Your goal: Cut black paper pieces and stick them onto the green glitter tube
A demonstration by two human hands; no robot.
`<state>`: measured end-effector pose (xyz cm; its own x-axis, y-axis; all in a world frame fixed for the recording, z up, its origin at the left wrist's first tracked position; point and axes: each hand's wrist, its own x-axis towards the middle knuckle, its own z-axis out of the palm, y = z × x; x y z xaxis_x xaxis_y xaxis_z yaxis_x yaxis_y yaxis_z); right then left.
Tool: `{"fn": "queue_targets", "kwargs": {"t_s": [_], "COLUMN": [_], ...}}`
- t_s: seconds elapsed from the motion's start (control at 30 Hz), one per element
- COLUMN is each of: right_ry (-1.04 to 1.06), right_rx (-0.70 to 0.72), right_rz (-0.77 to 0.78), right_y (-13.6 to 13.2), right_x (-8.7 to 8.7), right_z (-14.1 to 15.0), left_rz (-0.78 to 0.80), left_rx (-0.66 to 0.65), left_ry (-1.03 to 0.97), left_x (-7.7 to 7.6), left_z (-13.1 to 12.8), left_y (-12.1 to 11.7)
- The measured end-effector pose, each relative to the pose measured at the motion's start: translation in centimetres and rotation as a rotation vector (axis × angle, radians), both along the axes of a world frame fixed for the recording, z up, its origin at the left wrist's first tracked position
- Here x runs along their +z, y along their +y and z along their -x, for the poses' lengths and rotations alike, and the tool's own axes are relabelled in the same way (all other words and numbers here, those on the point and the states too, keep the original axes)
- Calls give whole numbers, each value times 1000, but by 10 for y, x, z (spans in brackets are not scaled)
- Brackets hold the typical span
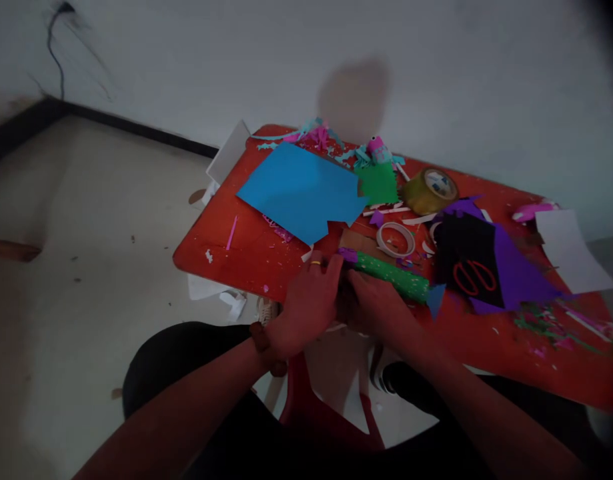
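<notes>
Here the left hand and right hand crowd the purple end of the green tube, near the red table's front edge; fingers curl inward, but what they pinch is hidden. Too hard a squeeze could crush that end.

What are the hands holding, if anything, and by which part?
Cannot be told: the left hand and right hand are by the purple end of the green speckled tube, but any grip is hidden.
</notes>
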<state>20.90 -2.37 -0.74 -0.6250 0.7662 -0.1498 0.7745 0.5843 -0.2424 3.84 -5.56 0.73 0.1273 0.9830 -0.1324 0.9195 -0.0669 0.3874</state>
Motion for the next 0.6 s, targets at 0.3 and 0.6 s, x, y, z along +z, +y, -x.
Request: {"fn": "queue_targets", "kwargs": {"t_s": [0.3, 0.6], "right_ry": [-187, -217], "right_rx": [-59, -79], "right_rz": [7, -46], "right_y": [-8, -15], "right_x": [11, 12], "right_z": [7, 8], "left_rz": [-16, -33], "left_rx": [3, 1], "left_ry": [30, 16], "left_x": [-1, -3], "left_z": [-2, -2], "left_y": [0, -1]}}
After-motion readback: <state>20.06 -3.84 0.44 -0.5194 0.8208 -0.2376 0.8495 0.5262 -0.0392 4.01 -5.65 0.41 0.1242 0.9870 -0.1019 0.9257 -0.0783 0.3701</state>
